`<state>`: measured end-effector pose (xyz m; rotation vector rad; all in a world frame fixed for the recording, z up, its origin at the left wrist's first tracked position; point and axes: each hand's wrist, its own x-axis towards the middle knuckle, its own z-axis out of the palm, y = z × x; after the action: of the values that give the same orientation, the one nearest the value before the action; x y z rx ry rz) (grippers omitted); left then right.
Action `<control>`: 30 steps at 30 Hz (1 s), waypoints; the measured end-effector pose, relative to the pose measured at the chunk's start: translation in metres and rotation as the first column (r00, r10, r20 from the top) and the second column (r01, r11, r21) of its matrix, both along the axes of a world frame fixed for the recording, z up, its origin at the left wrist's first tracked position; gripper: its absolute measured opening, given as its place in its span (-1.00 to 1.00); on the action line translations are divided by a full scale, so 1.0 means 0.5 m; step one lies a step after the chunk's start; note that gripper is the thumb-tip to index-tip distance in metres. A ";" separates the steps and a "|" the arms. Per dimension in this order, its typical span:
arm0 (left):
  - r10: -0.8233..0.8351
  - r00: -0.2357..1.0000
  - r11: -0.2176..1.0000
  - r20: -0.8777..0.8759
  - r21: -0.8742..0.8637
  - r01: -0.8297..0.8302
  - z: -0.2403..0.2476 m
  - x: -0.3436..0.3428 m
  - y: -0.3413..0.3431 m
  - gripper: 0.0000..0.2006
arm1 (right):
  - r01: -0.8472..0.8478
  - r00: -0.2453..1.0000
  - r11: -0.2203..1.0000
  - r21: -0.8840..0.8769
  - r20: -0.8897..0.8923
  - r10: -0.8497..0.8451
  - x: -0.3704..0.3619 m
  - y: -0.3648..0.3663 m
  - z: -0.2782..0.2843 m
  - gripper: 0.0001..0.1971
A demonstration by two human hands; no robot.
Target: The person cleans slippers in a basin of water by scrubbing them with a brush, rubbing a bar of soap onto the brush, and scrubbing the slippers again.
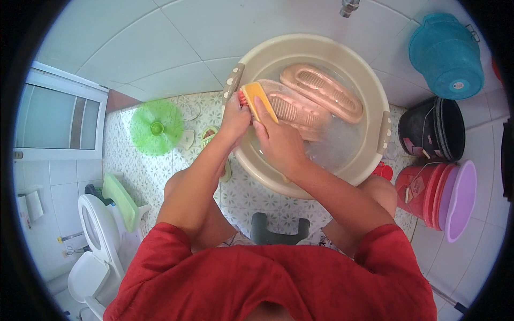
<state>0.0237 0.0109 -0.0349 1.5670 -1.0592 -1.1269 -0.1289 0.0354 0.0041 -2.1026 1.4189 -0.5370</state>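
Observation:
Over the left rim of a large beige basin (377, 96), my right hand (281, 142) grips a scrub brush (261, 100) with a yellow-orange back and red bristles. My left hand (235, 119) is closed right beside the bristles; what its fingers hold, if anything, is hidden. Cloudy, sudsy water fills the basin. Two pinkish-tan slippers lie in it: one slipper (297, 112) is close to the brush and partly covered by it and my hand, and the other slipper (321, 92) lies farther back to the right, ridged footbed facing up.
On the right are a teal bucket (450, 59), a black bucket (428, 128) and stacked red buckets (415, 192) with a purple basin (461, 200). A green fan-like round object (156, 127), a toilet (99, 224) and a green stool (120, 200) are left. A tap (349, 7) juts overhead.

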 end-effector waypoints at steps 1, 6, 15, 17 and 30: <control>-0.059 0.996 0.991 0.063 -0.117 0.066 0.005 -0.003 -0.002 -0.74 | -0.046 0.997 0.998 -0.044 0.056 0.048 0.000 0.004 0.006 -0.49; -0.054 0.998 0.998 0.019 0.034 0.053 0.043 -0.038 0.006 -0.73 | 0.115 0.992 0.992 -0.056 -0.039 -0.117 -0.057 -0.087 -0.023 -0.47; 0.029 0.991 0.999 -0.129 0.033 -0.025 0.033 -0.015 0.001 -0.74 | -0.033 0.999 0.999 0.025 -0.021 0.033 -0.015 -0.012 0.008 -0.45; -0.015 0.992 1.000 -0.125 -0.003 0.015 0.040 -0.025 -0.001 -0.73 | -0.001 0.999 1.000 0.006 -0.048 0.002 -0.029 -0.070 -0.004 -0.46; -0.003 0.993 1.000 -0.114 0.001 0.003 0.041 -0.040 0.018 -0.73 | 0.088 0.995 0.994 -0.064 0.045 -0.085 -0.031 -0.076 -0.032 -0.44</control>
<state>0.0036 0.0198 -0.0144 1.4838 -0.9854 -1.2044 -0.1446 -0.0025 -0.0120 -2.0755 1.4928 -0.6667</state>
